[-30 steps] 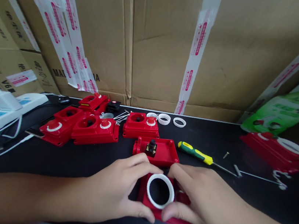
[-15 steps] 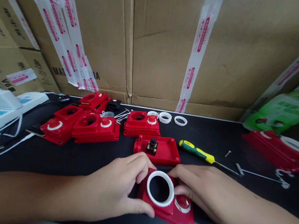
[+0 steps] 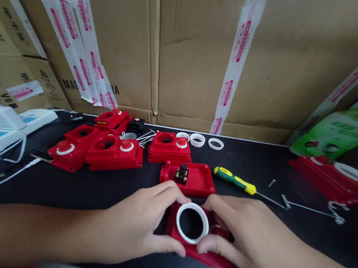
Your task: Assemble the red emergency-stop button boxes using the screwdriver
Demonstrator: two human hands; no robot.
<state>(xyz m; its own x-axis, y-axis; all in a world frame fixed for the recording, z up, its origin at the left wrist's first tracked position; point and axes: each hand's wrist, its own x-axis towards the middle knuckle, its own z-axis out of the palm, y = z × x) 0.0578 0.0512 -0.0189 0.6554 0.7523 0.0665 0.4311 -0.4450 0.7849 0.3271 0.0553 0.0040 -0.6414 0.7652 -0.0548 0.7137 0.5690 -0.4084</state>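
Note:
A red plastic box cover (image 3: pixel 170 228) lies on the black table in front of me. A white ring (image 3: pixel 178 225) stands on it, and black tabletop shows through its opening. My left hand (image 3: pixel 153 219) grips the cover's left side, fingertips beside the ring's upper edge and thumb low on the cover. On the other side my right hand (image 3: pixel 235 230) holds the ring, with fingers at its upper right and thumb at its lower right. A red domed part (image 3: pixel 220 232) on the cover is mostly hidden under that hand. Just behind sits an open red box base (image 3: pixel 201 179) holding a black switch block (image 3: pixel 181 174).
A yellow-green screwdriver (image 3: pixel 234 179), a screw (image 3: pixel 272 182) and a metal rod (image 3: pixel 311 209) lie right. Several red boxes (image 3: pixel 116 154) and loose white rings (image 3: pixel 197 140) are behind. A power strip (image 3: pixel 30 124) stands left, a green bottle (image 3: pixel 333 129) right. Cardboard walls (image 3: pixel 193 56) close the back.
My right thumb has come down from the ring's right side to its lower right edge, and that hand now covers more of the red dome. My left fingertips have shifted slightly toward the ring.

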